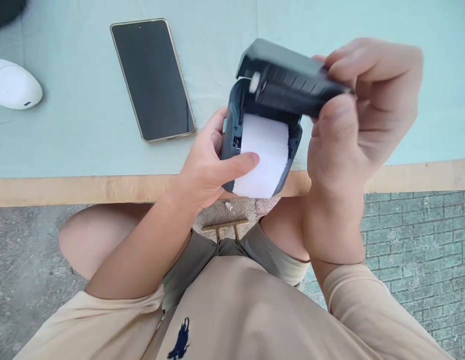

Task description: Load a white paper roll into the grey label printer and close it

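We're sitting at a pale green table (85, 125) with a bare wood edge, rough concrete and some brick paving showing underneath past our knees. Our left hand (207, 165) is wrapped around the side of a little dark grey printer (232, 135), the pocket receipt kind, thumb laid flat across the white paper roll (264, 152) sitting in its tray, so that hand is basically cupping the body and pinning the paper down. Our right hand (362, 110) is curled over the flip-up lid (288, 80), fingers on top and thumb underneath, pinching it while it stands open and tilted back. The printer is held up in the air just over the near edge of the table, not resting on it. Looks to us like we're at the paper-loading stage: roll's in, lid's open. Next bit probably calls for keeping the loose end of the paper poking out the front and straight while the lid swings down, and getting that thumb out of the way in time. Further out on the table there's a phone (153, 80) lying face up with a dark screen, well apart from the printer, and a white mouse (14, 85) off at the left edge.
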Available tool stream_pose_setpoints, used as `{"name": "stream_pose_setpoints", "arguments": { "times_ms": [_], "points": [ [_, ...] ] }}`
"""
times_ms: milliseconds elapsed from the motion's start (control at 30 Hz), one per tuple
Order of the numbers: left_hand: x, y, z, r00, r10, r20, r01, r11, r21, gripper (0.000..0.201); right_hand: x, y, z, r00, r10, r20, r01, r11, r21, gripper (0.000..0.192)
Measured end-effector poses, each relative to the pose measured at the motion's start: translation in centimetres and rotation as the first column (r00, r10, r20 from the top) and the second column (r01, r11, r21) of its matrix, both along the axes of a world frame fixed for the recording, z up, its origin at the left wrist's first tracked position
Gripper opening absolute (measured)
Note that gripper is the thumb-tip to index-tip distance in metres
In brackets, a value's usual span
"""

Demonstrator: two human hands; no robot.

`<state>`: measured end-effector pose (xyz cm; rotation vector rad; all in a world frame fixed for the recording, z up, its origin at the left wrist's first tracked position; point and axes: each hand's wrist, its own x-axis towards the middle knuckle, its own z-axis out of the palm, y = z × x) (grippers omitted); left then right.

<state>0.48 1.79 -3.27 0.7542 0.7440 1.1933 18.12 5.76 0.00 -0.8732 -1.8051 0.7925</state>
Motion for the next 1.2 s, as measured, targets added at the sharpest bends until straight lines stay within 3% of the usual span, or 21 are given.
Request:
{"name": "stream_pose_setpoints", "arguments": {
  "times_ms": [100,267,433,567,700,767,900,1200],
  "points": [
    [0.1,0.1,-0.4,0.999,0.037,0.019,-0.038,0.999,0.015,0.045,-0.6,0.3,-0.8,0.999,-0.019,-0.048,0.028,0.98,0.196,0.023],
    [0.2,0.3,-0.5,0.997,0.046,0.057,-0.046,0.999,0.007,0.045,-0.3,0.5,-0.6,0.997,0.035,0.067,-0.049,0.973,0.227,0.011],
    [0.0,0.5,-0.4,0.999,0.029,0.028,-0.028,1.0,-0.008,0.059,0.0,0.1,-0.5,0.988,0.055,0.141,-0.08,0.981,0.175,0.012],
    [0.0,0.1,-0.1,1.0,0.025,-0.017,-0.024,0.999,0.027,0.058,0.1,0.1,-0.9,0.995,0.027,0.096,-0.04,0.989,0.14,0.016],
    [0.3,-0.3,0.5,0.999,0.027,0.036,-0.029,0.999,0.046,0.051,0.0,0.2,-1.1,0.993,0.106,0.06,-0.105,0.994,-0.021,0.056],
    [0.6,-0.4,0.6,0.993,0.052,0.103,-0.058,0.997,0.052,0.042,-0.1,0.1,-1.0,0.983,0.156,0.092,-0.144,0.981,-0.127,0.063],
    [1.0,-0.4,0.6,0.989,0.057,0.139,-0.064,0.997,0.045,0.032,-0.1,-0.2,-0.8,0.976,0.186,0.118,-0.163,0.97,-0.178,0.066],
    [0.9,-0.3,1.0,0.994,0.04,0.103,-0.042,0.999,0.009,0.03,0.3,0.3,-1.0,0.969,0.221,0.113,-0.2,0.964,-0.174,0.064]
  ]
}}
